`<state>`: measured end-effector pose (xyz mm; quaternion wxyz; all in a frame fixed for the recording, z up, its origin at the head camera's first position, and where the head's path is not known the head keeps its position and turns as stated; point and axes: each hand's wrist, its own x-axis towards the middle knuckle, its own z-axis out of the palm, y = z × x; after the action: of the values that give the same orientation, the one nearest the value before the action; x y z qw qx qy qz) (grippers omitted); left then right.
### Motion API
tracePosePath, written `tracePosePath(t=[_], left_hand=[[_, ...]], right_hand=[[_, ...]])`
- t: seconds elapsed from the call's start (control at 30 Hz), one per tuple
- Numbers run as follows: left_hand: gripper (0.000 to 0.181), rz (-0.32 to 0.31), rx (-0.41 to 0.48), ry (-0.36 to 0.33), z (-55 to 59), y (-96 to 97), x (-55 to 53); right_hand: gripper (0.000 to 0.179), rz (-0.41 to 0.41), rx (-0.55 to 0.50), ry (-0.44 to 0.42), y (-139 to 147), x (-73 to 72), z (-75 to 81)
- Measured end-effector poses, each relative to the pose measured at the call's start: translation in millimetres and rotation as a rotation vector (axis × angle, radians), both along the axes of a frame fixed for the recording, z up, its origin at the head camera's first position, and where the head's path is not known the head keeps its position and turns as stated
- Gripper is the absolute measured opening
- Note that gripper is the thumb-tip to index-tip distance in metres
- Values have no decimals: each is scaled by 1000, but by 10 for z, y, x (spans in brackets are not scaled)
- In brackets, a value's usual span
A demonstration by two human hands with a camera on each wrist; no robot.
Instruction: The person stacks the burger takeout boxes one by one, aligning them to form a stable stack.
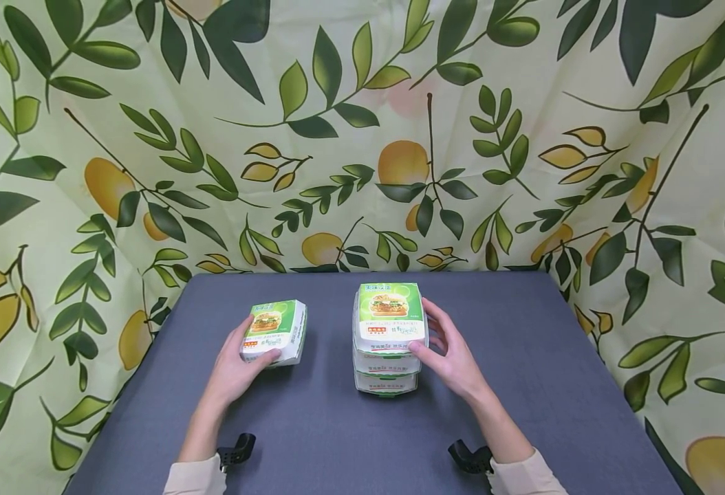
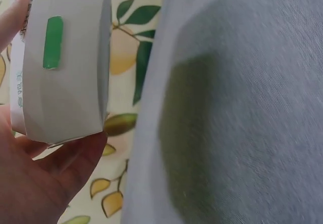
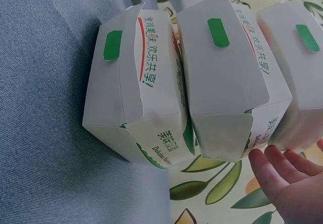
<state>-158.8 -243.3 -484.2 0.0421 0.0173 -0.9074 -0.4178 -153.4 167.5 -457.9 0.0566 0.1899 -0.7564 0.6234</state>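
Note:
In the head view my left hand (image 1: 232,364) grips a white and green burger box (image 1: 274,330), thumb along its front and fingers at its left side. The left wrist view shows this box (image 2: 70,67) tilted above the cloth, its shadow beneath. To the right stands a stack of three similar boxes. My right hand (image 1: 455,354) holds the top box (image 1: 390,320) at its right side, thumb on the front corner. Below it sit the middle box (image 1: 387,364) and the bottom box (image 1: 386,383). Fingertips (image 3: 257,158) show beside the upper boxes in the right wrist view.
A grey-blue cloth (image 1: 331,440) covers the table. Behind it and at both sides hangs a leaf-and-fruit patterned curtain (image 1: 350,158). Dark wrist mounts (image 1: 236,450) sit on both forearms.

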Motion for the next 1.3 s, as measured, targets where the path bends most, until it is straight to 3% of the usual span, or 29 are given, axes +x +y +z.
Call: tracePosePath(t=[1.3], left_hand=[[101, -57, 63, 198, 727, 555, -14]], right_hand=[[76, 7, -10, 1, -19, 16, 21]])
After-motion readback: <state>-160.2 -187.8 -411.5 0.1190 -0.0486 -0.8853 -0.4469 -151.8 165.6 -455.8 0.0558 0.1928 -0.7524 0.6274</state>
